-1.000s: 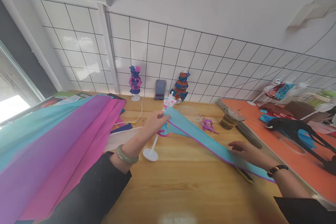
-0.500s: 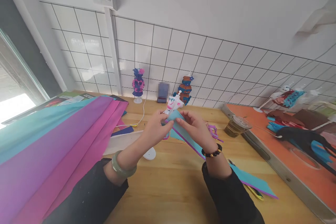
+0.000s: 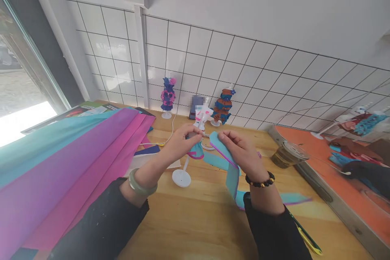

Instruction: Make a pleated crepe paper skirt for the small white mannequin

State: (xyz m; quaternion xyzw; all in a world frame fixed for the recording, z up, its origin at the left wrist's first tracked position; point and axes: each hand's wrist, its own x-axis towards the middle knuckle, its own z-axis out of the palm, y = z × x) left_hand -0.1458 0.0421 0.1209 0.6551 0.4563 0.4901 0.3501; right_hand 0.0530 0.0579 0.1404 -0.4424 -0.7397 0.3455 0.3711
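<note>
Right hand (image 3: 243, 156): half closed, pinching one end of the turquoise strip (image 3: 232, 180), beside the left hand (image 3: 179, 146).
Wall (image 3: 243, 0): white, gridded with tiles (image 3: 201, 44) lower down, across the far side.
Table (image 3: 189, 219): wooden, bordered on the right by an orange surface (image 3: 317, 166).
Fabric sheets (image 3: 70, 170): turquoise, purple and pink, spread along the left.
Strip: purple-edged, hanging from the right hand, trailing rightward across the table.
Left hand: curled, grasping a small dress form (image 3: 202, 114) around its middle.
Dress form: white-topped, turquoise-skirted, mid-scene.
Cup (image 3: 288, 154): lidded, far right.
</note>
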